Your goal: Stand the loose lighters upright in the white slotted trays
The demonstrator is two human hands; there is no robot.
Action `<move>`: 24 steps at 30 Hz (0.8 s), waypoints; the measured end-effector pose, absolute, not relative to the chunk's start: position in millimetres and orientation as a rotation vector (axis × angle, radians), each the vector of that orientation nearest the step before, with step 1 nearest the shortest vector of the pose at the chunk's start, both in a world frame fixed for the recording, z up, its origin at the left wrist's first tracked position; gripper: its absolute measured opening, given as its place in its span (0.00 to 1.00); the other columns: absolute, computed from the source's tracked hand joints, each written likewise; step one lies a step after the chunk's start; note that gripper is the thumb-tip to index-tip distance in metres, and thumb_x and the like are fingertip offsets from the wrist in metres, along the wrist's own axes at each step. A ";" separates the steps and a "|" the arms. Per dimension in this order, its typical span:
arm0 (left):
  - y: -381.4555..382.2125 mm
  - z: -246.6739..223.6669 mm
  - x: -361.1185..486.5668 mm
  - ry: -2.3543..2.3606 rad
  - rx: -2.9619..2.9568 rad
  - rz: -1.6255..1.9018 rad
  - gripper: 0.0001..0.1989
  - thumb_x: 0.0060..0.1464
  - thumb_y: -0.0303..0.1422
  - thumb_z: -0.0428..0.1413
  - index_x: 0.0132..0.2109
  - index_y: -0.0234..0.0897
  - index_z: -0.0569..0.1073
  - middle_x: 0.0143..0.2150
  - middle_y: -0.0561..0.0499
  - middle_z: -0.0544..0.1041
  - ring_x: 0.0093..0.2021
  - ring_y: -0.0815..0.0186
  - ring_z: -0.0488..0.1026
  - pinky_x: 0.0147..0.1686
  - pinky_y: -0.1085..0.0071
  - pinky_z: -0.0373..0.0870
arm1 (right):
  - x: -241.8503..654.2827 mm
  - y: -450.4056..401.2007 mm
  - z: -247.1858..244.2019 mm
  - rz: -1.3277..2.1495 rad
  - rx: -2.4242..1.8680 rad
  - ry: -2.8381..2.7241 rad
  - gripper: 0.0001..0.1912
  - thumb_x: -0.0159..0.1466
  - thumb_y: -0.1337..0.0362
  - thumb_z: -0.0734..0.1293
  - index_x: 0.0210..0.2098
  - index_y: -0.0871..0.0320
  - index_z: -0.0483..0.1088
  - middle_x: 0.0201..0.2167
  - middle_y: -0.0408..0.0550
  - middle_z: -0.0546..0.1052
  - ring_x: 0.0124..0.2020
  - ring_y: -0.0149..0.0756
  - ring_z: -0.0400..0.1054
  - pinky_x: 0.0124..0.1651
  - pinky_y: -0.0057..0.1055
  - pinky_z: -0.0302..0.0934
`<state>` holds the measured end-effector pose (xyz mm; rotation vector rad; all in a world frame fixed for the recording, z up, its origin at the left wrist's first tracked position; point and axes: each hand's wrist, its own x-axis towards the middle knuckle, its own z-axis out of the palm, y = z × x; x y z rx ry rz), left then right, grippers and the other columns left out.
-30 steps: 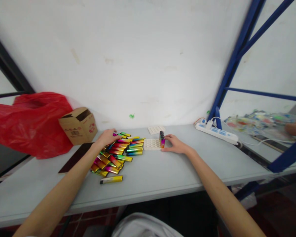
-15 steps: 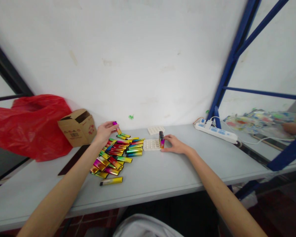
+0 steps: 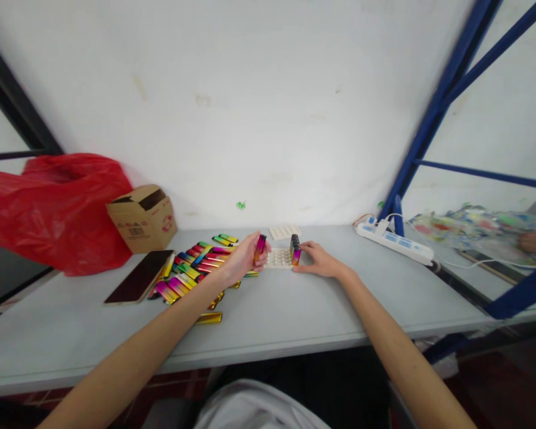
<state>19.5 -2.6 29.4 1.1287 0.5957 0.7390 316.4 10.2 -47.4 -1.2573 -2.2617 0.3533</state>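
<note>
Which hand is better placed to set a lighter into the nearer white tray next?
Probably the left hand: it already holds a magenta lighter, nearly upright, beside the white tray's bare cells. The right hand is at the standing row of lighters on the tray's right end.

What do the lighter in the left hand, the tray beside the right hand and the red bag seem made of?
Lighter: glossy, metallic-looking, by its coloured sheen; metal or coated plastic, unclear.
Tray: off-white, matt, probably moulded plastic, from its regular grid.
Red bag: likely thin plastic film, glossy and creased.
</note>
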 end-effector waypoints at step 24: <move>-8.8 8.3 24.8 0.833 1.334 0.875 0.22 0.55 0.46 0.59 0.25 0.41 0.57 0.20 0.62 0.51 0.17 0.76 0.45 0.18 0.75 0.41 | 318.9 10.0 -48.1 0.353 -1.258 -2.263 0.40 0.60 0.39 0.76 0.62 0.59 0.73 0.61 0.63 0.73 0.62 0.57 0.69 0.69 0.54 0.61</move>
